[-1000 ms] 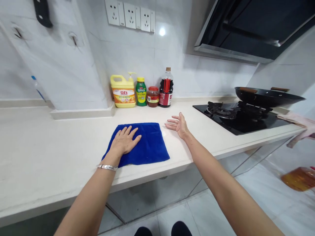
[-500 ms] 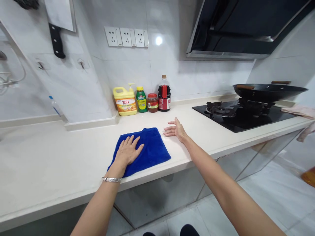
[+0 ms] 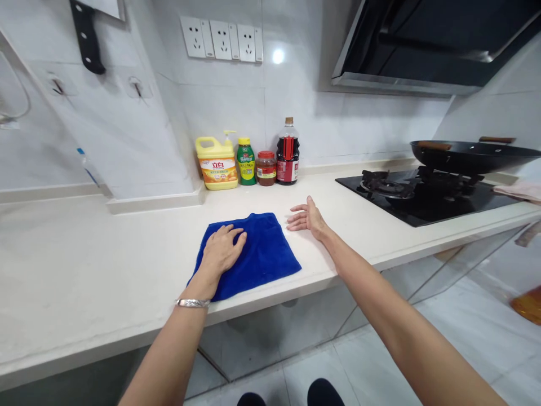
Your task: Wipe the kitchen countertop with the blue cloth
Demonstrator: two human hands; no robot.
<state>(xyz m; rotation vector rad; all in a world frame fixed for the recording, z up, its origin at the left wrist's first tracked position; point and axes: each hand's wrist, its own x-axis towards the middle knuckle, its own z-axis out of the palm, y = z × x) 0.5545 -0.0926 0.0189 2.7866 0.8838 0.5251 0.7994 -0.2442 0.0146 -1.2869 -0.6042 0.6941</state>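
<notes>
A blue cloth (image 3: 262,254) lies flat near the front edge of the pale countertop (image 3: 84,265). My left hand (image 3: 222,251) rests palm down on the cloth's left part, fingers slightly bent and apart, holding nothing. A silver bracelet (image 3: 192,303) is on that wrist. My right hand (image 3: 306,217) hovers just right of the cloth's far right corner, on edge, fingers stretched out and empty.
Against the tiled wall stand a yellow detergent jug (image 3: 216,164), a green bottle (image 3: 245,162), a red-lidded jar (image 3: 266,168) and a dark sauce bottle (image 3: 288,153). A black gas hob (image 3: 418,197) with a wok (image 3: 473,155) is at right. A cleaver (image 3: 87,34) hangs upper left.
My left hand's fingers have curled a little on the cloth. The right hand stays beside the cloth. The view shifted slightly with my head.
</notes>
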